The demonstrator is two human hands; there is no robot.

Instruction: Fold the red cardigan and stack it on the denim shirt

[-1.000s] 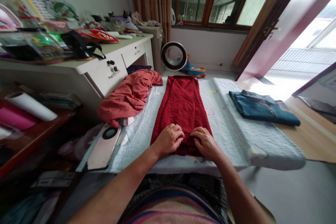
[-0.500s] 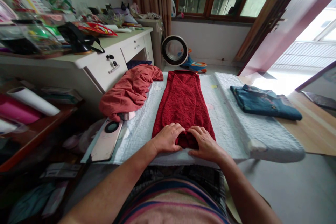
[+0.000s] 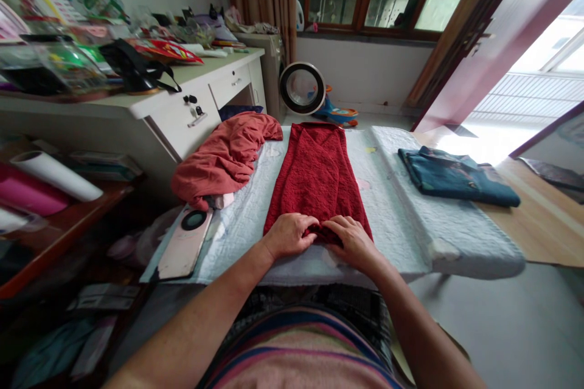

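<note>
A dark red textured garment (image 3: 312,173), folded into a long narrow shape, lies flat on the pale quilted cover (image 3: 396,225) in front of me. At its near edge my left hand (image 3: 292,234) grips the cloth between thumb and fingers. Close beside it, my right hand (image 3: 349,237) pinches the same edge, its fingertips almost meeting the left ones. The edge between them is bunched and curled; the fingers partly hide it. To the left rests a crumpled coral-red cloth (image 3: 228,158), and nearer me a phone (image 3: 185,246) with a round black camera.
Folded blue jeans (image 3: 456,176) lie on the right, across cover and wooden board (image 3: 542,219). A cluttered white desk (image 3: 177,127) stands at the left. Beyond the far edge are a round-windowed appliance door (image 3: 302,88) and a blue-orange toy (image 3: 337,112).
The garment's near edge has been curled a little farther away from me. My fingers have closed more tightly on it, and both hands have shifted slightly forward.
</note>
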